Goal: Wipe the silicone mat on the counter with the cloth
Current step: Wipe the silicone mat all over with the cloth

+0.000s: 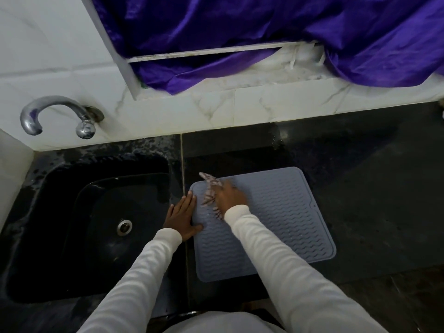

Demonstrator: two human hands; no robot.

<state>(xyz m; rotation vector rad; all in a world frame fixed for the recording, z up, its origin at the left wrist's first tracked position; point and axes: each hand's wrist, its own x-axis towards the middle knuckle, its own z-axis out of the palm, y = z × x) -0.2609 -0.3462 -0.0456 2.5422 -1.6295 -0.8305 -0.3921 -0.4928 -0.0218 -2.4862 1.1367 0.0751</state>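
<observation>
Grey mat flat on the dark counter, centre of frame, right of the black sink. Left hand spread flat, fingers straight, pressing mat's left edge. Right hand blurred over striped cloth at mat's upper left; grip unclear

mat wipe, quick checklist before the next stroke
1. Left hand flat on the silicone mat's left edge, pinning it: ok.
2. Right hand on the striped cloth: ok; exact grip blurred, cannot tell.
3. Cloth touching the mat near its far-left corner: ok.
4. Mat lying flat on the black counter: ok.
5. Mat clear of the sink: ok.
6. Mat already clean: cannot tell.
</observation>
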